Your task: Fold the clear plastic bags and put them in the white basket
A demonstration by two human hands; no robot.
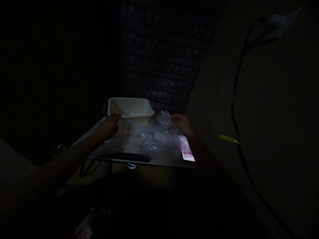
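In dim light, a pale rectangular tub (139, 121) stands at the back of a small table (161, 161). My left hand (109, 125) is closed beside the tub's front left corner; what it holds, if anything, is too dark to make out. On the right, my right hand (181, 122) pinches the edge of a small clear plastic bag (164, 119). Crumpled clear plastic (154, 139) covers much of the tabletop between my hands. Below my right wrist, a lit screen (187, 149) lies partly hidden.
A long dark object (124, 156) lies along the table's front edge. A black cable (234, 96) with a yellow tag (228, 138) hangs on the right. Behind the table is a dark patterned curtain or wall (159, 59).
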